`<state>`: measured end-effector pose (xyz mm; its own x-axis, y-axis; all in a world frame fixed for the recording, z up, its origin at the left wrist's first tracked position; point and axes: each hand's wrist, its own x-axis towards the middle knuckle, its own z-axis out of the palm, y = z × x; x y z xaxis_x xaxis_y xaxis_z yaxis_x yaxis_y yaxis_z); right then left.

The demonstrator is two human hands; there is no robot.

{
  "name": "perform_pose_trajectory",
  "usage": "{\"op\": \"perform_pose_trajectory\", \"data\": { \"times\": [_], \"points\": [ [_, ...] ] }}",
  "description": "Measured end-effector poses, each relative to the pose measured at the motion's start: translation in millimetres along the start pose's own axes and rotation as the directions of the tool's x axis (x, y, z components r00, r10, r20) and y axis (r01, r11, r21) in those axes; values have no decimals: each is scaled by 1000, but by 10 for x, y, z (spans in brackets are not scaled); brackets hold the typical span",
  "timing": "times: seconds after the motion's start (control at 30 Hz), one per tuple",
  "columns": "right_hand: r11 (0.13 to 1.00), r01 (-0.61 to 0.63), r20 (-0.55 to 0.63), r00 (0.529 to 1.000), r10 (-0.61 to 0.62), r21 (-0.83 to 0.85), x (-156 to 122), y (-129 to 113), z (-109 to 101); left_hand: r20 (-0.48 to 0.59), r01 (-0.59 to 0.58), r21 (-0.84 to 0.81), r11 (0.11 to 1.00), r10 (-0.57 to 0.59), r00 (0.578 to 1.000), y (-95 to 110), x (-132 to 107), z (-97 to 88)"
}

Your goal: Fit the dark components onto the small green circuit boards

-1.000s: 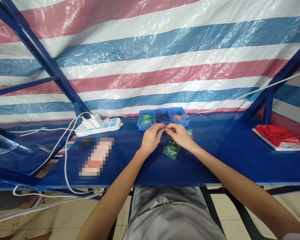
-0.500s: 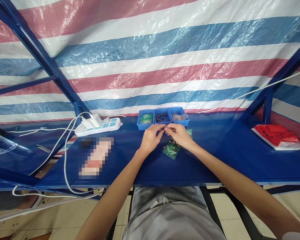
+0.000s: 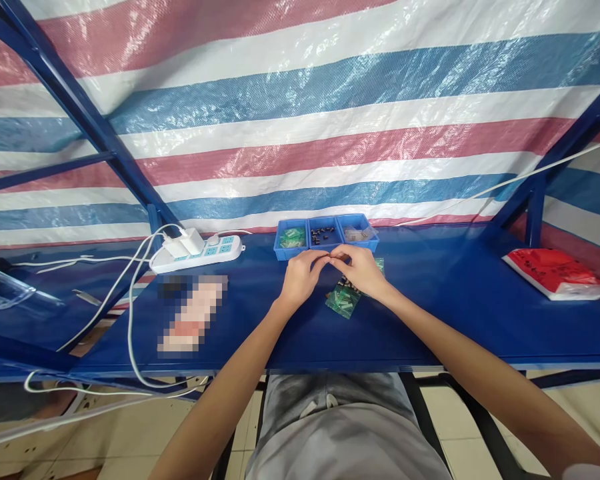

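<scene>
My left hand (image 3: 303, 275) and my right hand (image 3: 361, 269) meet fingertip to fingertip just in front of a row of three small blue bins (image 3: 327, 235) on the blue table (image 3: 430, 313). Both hands pinch something tiny between them that I cannot make out. Under my right hand lies a pile of small green parts (image 3: 344, 299). The left bin holds green parts, the middle bin dark small parts, the right bin pale parts.
A white power strip (image 3: 200, 253) with plugged-in chargers and white cables sits to the left, with a blurred-out object (image 3: 193, 317) in front of it. A red and white bag (image 3: 557, 273) lies at the far right. Blue frame posts rise at both sides.
Both hands have crept slightly upward toward the bins, their fingertips staying together; nothing else has moved.
</scene>
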<state>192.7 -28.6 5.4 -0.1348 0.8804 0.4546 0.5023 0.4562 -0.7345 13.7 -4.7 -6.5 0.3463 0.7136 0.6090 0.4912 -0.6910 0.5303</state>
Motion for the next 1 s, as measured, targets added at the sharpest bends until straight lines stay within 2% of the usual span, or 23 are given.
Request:
{"op": "perform_pose_trajectory", "data": {
  "times": [0.33, 0.47, 0.57, 0.63, 0.77, 0.87, 1.0],
  "points": [
    [999, -34, -12, 999, 34, -12, 3, 55, 4, 38, 16, 45, 999, -17, 999, -18, -27, -13],
    [991, -5, -73, 997, -5, -137, 324, 167, -75, 2, 33, 78, 996, -33, 999, -47, -32, -18],
    [965, 16, -57, 998, -32, -261, 601, 240, -91, 28, 36, 125, 991, -40, 999, -47, -40, -23],
    [940, 12, -84, 996, -43, -340, 649, 262, -74, 50, 32, 149, 988, -40, 998, -41, -44, -30],
    [917, 107, 13, 994, -110, -384, 359, 250, -38, 81, 25, 181, 983, -41, 996, -47, -48, -37],
    [927, 119, 140, 987, -74, -355, 103, 235, -72, 108, 3, 209, 978, -26, 994, -63, -52, -25],
    [922, 115, 267, 964, -12, -371, 31, 246, -171, 155, -17, 226, 974, -18, 988, -80, -61, -21]
  ]
}}
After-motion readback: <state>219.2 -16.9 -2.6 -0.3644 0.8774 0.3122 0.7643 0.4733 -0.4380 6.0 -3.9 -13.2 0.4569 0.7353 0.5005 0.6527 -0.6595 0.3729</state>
